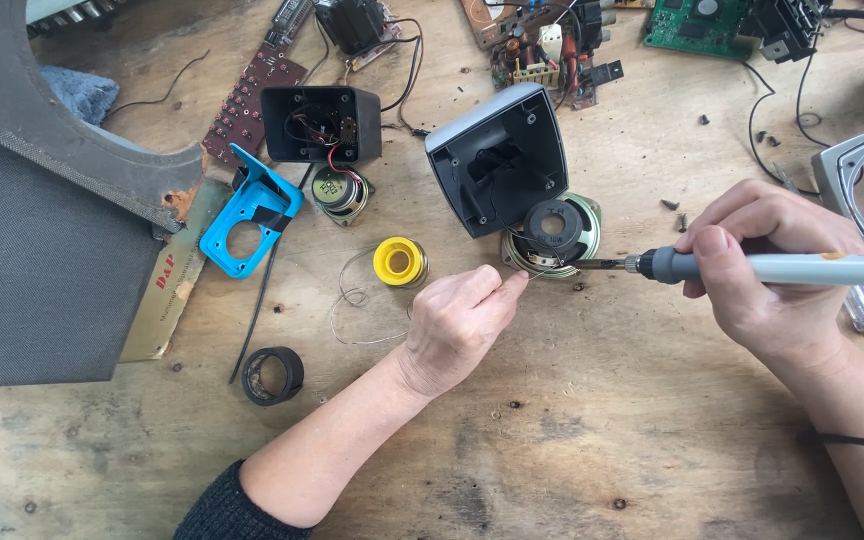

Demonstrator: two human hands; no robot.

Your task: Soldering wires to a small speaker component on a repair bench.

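Just past the fingertips of both hands, a small round speaker [552, 236] lies on the wooden bench [572, 420], magnet side up, touching the lower edge of a tilted grey speaker housing [497, 165]. The right hand [767, 270] is closed around a grey soldering iron [792, 268]; its metal tip reaches leftward from that grip to the speaker's near rim. The left hand [452, 325] pinches a thin solder wire [542, 272] between thumb and forefinger, the wire's free end running from the grip up and to the right, meeting the iron's tip at the speaker. To the left of the left grip, near the knuckles, stands a yellow solder spool [399, 262], with loose wire curled beside it. Farther left lie a blue plastic bracket [252, 212] and a black ring [273, 375], well apart from either hand.
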